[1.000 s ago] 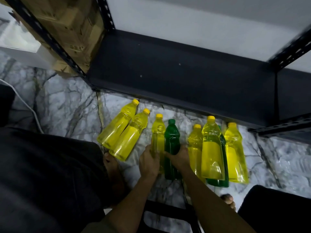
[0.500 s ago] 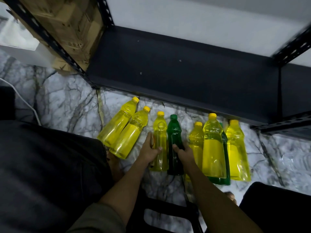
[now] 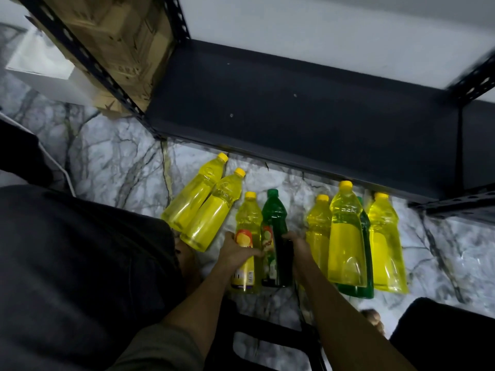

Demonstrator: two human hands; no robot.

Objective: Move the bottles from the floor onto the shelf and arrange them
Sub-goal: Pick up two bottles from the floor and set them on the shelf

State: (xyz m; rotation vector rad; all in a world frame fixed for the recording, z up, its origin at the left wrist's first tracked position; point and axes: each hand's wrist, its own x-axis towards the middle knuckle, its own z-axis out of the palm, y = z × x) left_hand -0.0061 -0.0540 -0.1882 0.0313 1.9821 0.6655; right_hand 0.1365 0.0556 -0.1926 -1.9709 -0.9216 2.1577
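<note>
Gripping one bottle in each hand, I have my left hand (image 3: 235,253) curled round the labelled yellow bottle (image 3: 247,242) and my right hand (image 3: 298,243) wrapped round the green bottle (image 3: 276,236) beside it, both grips closed on the bodies about midway, where the plastic is widest and a lift should stay balanced. These two stand touching one another on the marble floor (image 3: 112,162), caps towards the shelf (image 3: 294,108), so I judge taking them as a pair saves a trip. To the left, two yellow bottles (image 3: 203,204) lie tilted side by side, well clear of my left wrist. To the right a cluster of three yellow bottles (image 3: 348,236) stands close to my right forearm, with a second green bottle (image 3: 365,263) mostly hidden behind the tallest; that side is tight, and I reckon a sideways swing could knock them. The dark shelf board is bare across its width, its front edge just beyond the caps, so there is open room to set bottles down anywhere along it. A perforated steel upright (image 3: 88,60) with cardboard boxes (image 3: 115,36) behind it bounds the left, and another upright bounds the right. Nothing is on the shelf yet, so the job is just starting.
</note>
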